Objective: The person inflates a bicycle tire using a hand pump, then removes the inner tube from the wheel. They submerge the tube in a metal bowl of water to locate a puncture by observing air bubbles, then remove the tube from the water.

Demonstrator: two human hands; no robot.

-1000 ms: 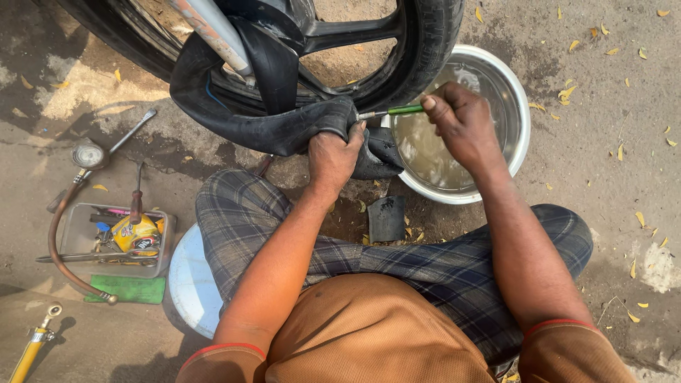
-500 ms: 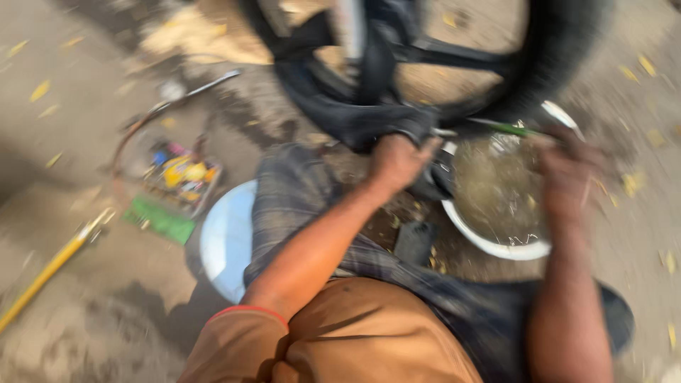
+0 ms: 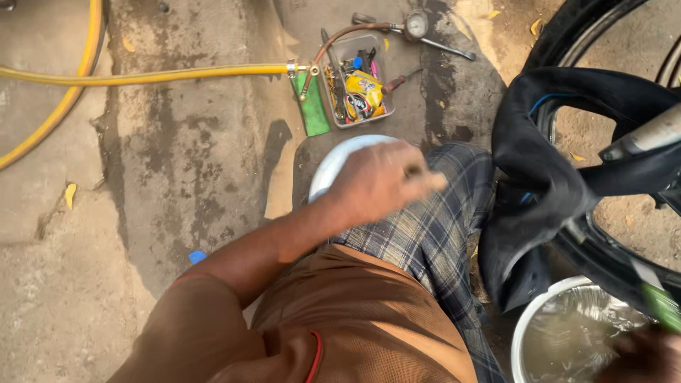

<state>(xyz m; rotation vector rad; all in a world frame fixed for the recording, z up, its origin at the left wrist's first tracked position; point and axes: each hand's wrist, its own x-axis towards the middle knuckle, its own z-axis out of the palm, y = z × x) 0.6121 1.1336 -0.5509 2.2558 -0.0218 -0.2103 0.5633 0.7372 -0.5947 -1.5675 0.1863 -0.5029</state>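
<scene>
Black inner tube (image 3: 546,191) draped off wheel, above water basin (image 3: 528,333). Left hand (image 3: 379,181), blurred, grip unclear, left of tube over checked knee. Right hand (image 3: 642,358) at basin, grasping green-handled tool (image 3: 660,301).

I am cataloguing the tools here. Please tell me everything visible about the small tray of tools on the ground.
The tool tray is a small rectangular tub of greyish plastic, lying flat on stained concrete ahead of the person's knee. It is crammed with small tools, a pink-handled item and a yellow packet. A green card lies against its left side, where the yellow air hose ends. No hand touches it.
</scene>
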